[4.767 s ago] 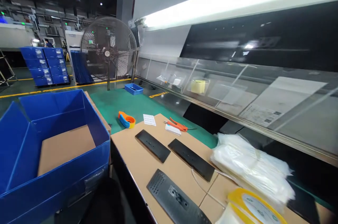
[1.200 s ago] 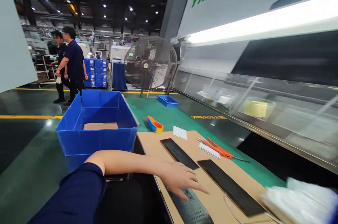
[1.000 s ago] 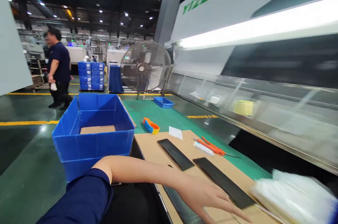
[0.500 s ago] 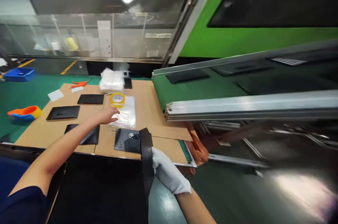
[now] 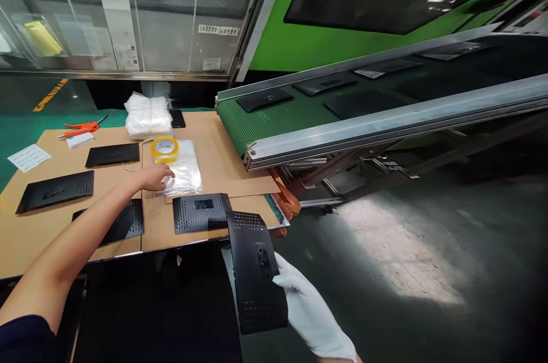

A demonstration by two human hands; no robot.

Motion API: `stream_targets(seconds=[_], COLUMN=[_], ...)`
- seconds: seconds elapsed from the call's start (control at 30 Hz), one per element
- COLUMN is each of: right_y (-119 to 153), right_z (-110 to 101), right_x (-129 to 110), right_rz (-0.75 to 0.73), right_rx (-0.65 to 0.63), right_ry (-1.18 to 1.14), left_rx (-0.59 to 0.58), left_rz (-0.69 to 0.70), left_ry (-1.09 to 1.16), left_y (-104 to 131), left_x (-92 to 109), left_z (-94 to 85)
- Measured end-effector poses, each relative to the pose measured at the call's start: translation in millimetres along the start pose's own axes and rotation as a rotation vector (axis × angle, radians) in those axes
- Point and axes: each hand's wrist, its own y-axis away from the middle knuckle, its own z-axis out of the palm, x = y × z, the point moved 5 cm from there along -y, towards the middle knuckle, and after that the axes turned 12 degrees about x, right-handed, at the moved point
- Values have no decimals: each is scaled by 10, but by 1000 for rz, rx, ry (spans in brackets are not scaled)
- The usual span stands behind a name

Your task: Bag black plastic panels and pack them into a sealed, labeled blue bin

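Observation:
My right hand (image 5: 306, 306), in a white glove, grips the edge of a black perforated plastic panel (image 5: 252, 271), held tilted off the front edge of the table. My bare left hand (image 5: 156, 177) rests on a stack of clear plastic bags (image 5: 187, 166), fingers bent and slightly apart at its left side. A roll of yellow tape (image 5: 165, 147) sits on those bags. Just in front of them lies another perforated panel (image 5: 192, 221), partly overlapped by the held one. My left forearm crosses over a further panel (image 5: 126, 225).
More black panels (image 5: 54, 190) lie on the cardboard-covered table (image 5: 214, 140). A pile of bags (image 5: 148, 115), orange nippers (image 5: 85, 128) and label sheets (image 5: 29, 157) are toward the back. At right, a green conveyor (image 5: 252, 129) with metal rails carries several panels.
My view has shifted right. The held panel has turned from nearly edge-on to showing its broad face. My left hand has come down onto the bags, its fingers more bent.

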Motion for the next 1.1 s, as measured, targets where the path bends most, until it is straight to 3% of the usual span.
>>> stream_targets(seconds=[0.1, 0.17, 0.27, 0.33, 0.53, 0.63, 0.77, 1.0, 1.1], right_y=[-87, -160, -283, -379, -767, -986, -1204, -1408, -1507], right_z=[135, 230, 370, 486, 985, 1200, 1410, 1516, 1478], right_x=[-45, -82, -142, -191, -351, -385, -392, -427, -398], right_rz=[-24, -37, -33, -23, -84, -132, -131, -53, 47], right_rx=[-22, -36, -26, -28, -183, -233, -289, -283, -240], right_ry=[32, 66, 142, 207, 322, 386, 403, 330, 233], left_rx=[25, 114, 314, 376, 341, 378, 371, 240, 283], left_rz=[44, 17, -178, -277, -339, -450, -478, -402, -348], left_ry=[3, 37, 107, 184, 512, 548, 617, 605, 531], left_y=[-14, -45, -51, -27, -30, -30, -12, -41, -73], left_x=[-49, -101, -251, -313, -257, -279, -282, -245, -203], left_z=[17, -9, -102, -135, -83, -67, -72, -101, -177])
